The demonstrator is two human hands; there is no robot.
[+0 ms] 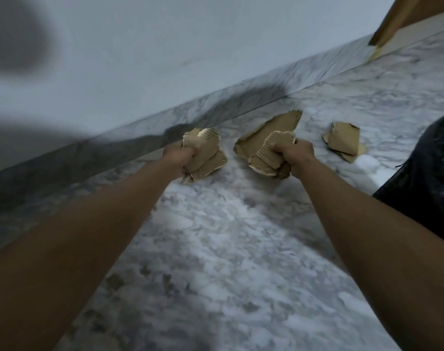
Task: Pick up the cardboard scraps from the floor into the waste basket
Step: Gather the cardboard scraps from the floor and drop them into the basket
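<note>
Two fistfuls of cardboard scraps are already clutched, one in the left hand (184, 153) and one in the right hand (295, 154), while a loose scrap (344, 143) lies on the floor (228, 236) just right of the nearer right hand.
</note>
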